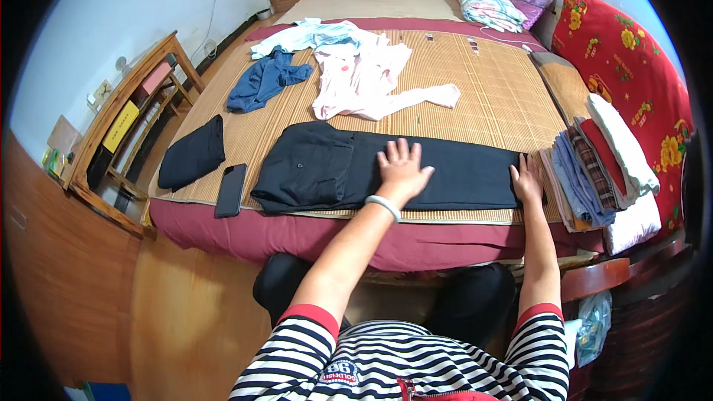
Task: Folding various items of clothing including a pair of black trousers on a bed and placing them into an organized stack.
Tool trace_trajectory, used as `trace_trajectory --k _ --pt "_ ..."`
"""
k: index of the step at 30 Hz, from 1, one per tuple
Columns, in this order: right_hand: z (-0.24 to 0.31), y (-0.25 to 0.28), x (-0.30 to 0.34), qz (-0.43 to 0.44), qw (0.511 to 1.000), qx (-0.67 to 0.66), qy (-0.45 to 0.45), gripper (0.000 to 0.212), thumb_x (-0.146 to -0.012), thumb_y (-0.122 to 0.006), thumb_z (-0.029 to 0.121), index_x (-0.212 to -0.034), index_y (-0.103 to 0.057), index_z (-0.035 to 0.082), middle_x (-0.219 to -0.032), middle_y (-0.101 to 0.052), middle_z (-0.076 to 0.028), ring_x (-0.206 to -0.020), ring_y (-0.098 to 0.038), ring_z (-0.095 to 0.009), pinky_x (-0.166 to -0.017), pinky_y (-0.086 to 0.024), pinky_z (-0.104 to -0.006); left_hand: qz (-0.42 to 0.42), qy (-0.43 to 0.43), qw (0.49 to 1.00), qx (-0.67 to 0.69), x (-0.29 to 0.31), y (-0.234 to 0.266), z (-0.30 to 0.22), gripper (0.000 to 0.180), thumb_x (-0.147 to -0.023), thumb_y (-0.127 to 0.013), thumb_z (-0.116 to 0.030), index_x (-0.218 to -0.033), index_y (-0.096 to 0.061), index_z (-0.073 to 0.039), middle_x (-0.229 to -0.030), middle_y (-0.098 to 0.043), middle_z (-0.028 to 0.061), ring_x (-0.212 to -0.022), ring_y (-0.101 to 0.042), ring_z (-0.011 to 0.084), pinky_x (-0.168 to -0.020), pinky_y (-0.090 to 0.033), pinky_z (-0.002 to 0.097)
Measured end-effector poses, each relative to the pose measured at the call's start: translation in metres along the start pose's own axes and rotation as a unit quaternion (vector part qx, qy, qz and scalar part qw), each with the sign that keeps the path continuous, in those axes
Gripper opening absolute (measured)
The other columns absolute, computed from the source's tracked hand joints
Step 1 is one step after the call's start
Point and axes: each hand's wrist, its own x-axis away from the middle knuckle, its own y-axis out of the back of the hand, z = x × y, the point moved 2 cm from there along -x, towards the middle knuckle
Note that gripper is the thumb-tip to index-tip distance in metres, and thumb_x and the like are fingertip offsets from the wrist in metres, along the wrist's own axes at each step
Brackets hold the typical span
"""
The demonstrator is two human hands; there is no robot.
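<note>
A pair of black trousers [308,167] lies lengthwise across the near part of the bamboo mat [475,115], folded so that one leg lies over the other. Its waist end points left and its hems point right. My left hand [402,172] is flat on the trousers near their middle, fingers spread, a pale bangle on the wrist. At the hem end my right hand [526,180] rests with its fingers extended, close beside a stack of folded clothes [583,178]. Neither hand grips anything.
Left of the trousers lie a folded black garment [192,154] and a phone [231,190]. Farther back are a crumpled pink shirt [360,78], a dark blue garment [266,80] and a light blue one [306,34]. A red floral cushion [631,67] leans at the right.
</note>
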Motion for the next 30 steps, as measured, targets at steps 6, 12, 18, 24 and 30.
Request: trace_trajectory --k 6,12,18,24,30 --pt "-0.001 -0.006 -0.004 -0.01 1.0 0.005 -0.004 0.065 -0.099 -0.037 0.053 -0.15 -0.038 0.012 -0.156 -0.033 -0.016 -0.146 -0.028 -0.03 -0.119 -0.019 -0.0471 0.039 -0.129 0.99 0.029 0.016 -0.015 -0.051 0.075 -0.095 -0.043 -0.061 -0.153 -0.033 -0.014 -0.161 -0.022 0.0176 -0.149 -0.017 0.036 -0.119 -0.013 0.0546" --pt "-0.002 -0.004 -0.002 -0.02 1.0 -0.014 -0.005 0.066 -0.099 -0.038 0.053 -0.149 -0.038 0.011 -0.156 -0.034 -0.016 -0.146 -0.028 -0.03 -0.119 -0.019 -0.0468 0.018 -0.08 0.995 -0.048 0.008 -0.009 0.02 0.079 -0.094 -0.039 -0.065 -0.154 -0.029 -0.016 -0.162 -0.019 0.0153 -0.151 -0.015 0.033 -0.12 -0.012 0.0497" --pt "0.004 0.001 -0.002 -0.024 1.0 -0.014 -0.001 0.066 -0.098 -0.04 0.052 -0.148 -0.041 0.009 -0.154 -0.036 -0.018 -0.144 -0.03 -0.032 -0.118 -0.021 -0.0469 0.001 0.033 0.999 -0.016 -0.001 0.004 0.091 0.081 -0.093 -0.043 -0.065 -0.155 -0.028 -0.015 -0.162 -0.016 0.0186 -0.15 -0.014 0.0342 -0.121 -0.014 0.046" --pt "0.001 0.004 0.001 -0.03 0.999 -0.016 -0.005 0.066 -0.098 -0.04 0.053 -0.148 -0.04 0.01 -0.155 -0.035 -0.018 -0.144 -0.031 -0.031 -0.119 -0.02 -0.0464 0.062 0.029 0.997 -0.031 0.0 0.012 0.023 0.084 -0.093 -0.041 -0.067 -0.156 -0.023 -0.014 -0.163 -0.014 0.016 -0.15 -0.01 0.0377 -0.119 -0.011 0.0574" --pt "0.006 0.004 0.003 -0.024 1.0 -0.011 -0.007 0.065 -0.098 -0.04 0.052 -0.148 -0.041 0.01 -0.154 -0.035 -0.018 -0.144 -0.031 -0.031 -0.119 -0.021 -0.0466 0.094 -0.11 0.99 -0.005 -0.001 -0.012 -0.037 0.082 -0.093 -0.042 -0.066 -0.156 -0.025 -0.016 -0.163 -0.015 0.014 -0.151 -0.01 0.0352 -0.12 -0.009 0.0556"
